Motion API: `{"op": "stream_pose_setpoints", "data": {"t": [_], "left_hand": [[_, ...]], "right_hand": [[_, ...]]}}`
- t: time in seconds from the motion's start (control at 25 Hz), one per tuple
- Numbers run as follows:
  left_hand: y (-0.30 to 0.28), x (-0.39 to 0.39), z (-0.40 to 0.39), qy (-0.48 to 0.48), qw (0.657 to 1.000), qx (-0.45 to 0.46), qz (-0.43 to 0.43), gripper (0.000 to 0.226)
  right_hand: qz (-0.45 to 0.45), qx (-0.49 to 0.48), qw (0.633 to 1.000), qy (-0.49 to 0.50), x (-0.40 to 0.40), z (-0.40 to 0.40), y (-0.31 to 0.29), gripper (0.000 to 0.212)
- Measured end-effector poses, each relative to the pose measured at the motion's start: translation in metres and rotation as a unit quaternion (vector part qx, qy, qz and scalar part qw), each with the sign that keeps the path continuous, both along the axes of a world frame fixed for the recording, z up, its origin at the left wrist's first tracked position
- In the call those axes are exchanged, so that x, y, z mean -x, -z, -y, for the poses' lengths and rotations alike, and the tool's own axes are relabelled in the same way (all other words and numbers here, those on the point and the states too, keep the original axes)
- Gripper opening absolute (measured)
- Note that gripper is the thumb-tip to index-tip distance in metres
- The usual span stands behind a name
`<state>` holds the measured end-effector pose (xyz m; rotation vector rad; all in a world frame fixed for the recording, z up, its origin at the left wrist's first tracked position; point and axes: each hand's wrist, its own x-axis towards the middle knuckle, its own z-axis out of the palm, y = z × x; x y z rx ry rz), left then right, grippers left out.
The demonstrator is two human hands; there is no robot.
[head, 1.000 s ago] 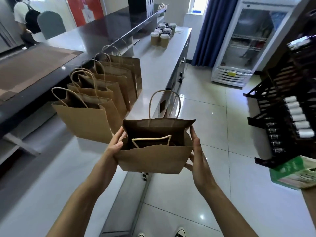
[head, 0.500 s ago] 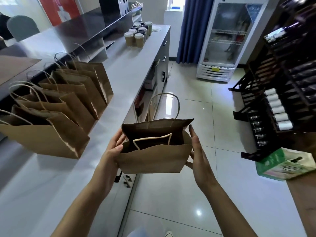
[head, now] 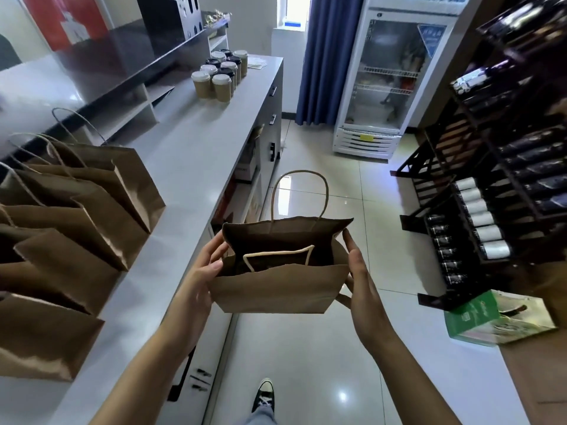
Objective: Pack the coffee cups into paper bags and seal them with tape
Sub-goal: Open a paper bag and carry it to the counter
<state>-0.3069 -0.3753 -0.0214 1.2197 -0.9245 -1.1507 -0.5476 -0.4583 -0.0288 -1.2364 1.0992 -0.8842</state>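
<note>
The person stands in the aisle beside the counter, holding an open paper bag out over the floor, near its right edge. The left hand has its grip curled round the bag's left side, fingertips hooked over the rim; the right hand presses the right side with fingers nearly straight, thumb tucked under. One handle stands up on the far wall; the near one has flopped inside.

This looks like the opening step: the bag is spread and, as far as its dark inside shows, empty. The coffee cups are clustered at the far end of the counter, well apart from the bag, so the next move seems to call for carrying it there, or setting it down and fetching a cup.

More bags stand in a row on the left, cut off by the frame edge; whether any hold cups cannot be told. No tape is visible. The bag's bottom is hidden in shadow.
</note>
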Motion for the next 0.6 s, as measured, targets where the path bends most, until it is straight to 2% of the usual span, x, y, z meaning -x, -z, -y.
{"op": "stream_pose_setpoints", "data": {"t": [0.12, 0.32, 0.6], "left_hand": [[-0.002, -0.023, 0.049, 0.009, 1.0, 0.0, -0.026, 0.073], [-0.002, -0.051, 0.113, 0.018, 0.999, -0.008, -0.037, 0.061], [0.007, -0.07, 0.178, 0.04, 0.998, -0.019, -0.038, 0.071]], "right_hand": [[-0.001, -0.005, 1.0, 0.009, -0.02, 0.045, -0.006, 0.059], [-0.009, -0.006, 1.0, 0.028, -0.046, 0.1, -0.008, 0.05], [-0.009, -0.019, 0.999, 0.025, -0.06, 0.168, 0.002, 0.056]]}}
